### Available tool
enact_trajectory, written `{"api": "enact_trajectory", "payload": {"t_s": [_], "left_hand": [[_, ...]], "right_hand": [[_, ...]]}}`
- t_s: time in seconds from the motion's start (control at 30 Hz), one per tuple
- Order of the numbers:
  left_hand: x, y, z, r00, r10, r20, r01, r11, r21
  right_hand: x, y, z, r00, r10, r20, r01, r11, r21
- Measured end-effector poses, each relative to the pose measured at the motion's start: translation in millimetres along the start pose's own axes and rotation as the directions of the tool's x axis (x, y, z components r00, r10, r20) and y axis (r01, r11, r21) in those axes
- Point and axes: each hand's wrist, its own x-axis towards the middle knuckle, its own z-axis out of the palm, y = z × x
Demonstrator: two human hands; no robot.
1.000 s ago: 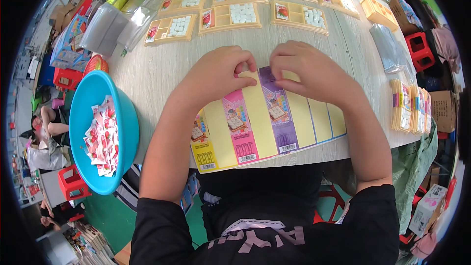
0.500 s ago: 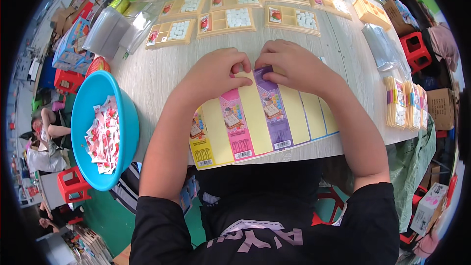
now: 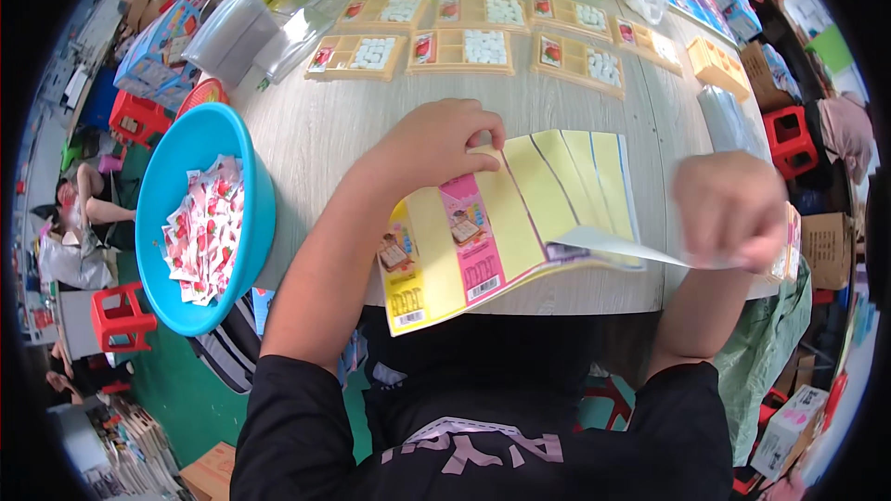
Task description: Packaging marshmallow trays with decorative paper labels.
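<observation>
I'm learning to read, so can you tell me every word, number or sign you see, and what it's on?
I don't copy print out, but here's where it is:
Shirt: big pale letters, some lost in folds.
Yellow strip: barcode and words, too small to read.
Pink strip: the same.
Pale strip at the right hand: blurred, nothing readable.
Brown box: marks too small.
White box: too small.

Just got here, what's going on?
A person handles a label sheet: left hand at its upper edge, blurred right hand holding a pale strip that stretches away from it. A yellow strip and a pink strip lie on the sheet. Beyond are trays with white pieces; at left, a blue basin of packets.
</observation>
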Motion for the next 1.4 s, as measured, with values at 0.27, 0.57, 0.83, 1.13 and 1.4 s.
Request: {"api": "enact_trajectory", "payload": {"t_s": [0.27, 0.57, 0.83, 1.13, 1.4], "left_hand": [[6, 3, -2, 0.999, 0.033, 0.034, -0.033, 0.999, 0.0], [16, 38, 9, 0.978, 0.165, 0.126, -0.185, 0.969, 0.166], [96, 40, 20, 0.939, 0.324, -0.113, -0.201, 0.786, 0.584], [138, 40, 24, 0.98, 0.197, 0.01, -0.17, 0.818, 0.55], [142, 20, 29, 0.957, 0.248, -0.149, -0.164, 0.89, 0.425]], "right_hand": [[-39, -12, -24, 0.939, -0.311, -0.149, 0.328, 0.939, 0.106], [-27, 19, -10, 0.887, -0.159, -0.434, 0.27, 0.941, 0.206], [-23, 10, -3, 0.922, -0.174, -0.345, 0.266, 0.934, 0.24], [-35, 22, -13, 0.919, -0.126, -0.373, 0.251, 0.917, 0.31], [-35, 30, -18, 0.911, -0.023, -0.411, 0.161, 0.939, 0.304]]}}
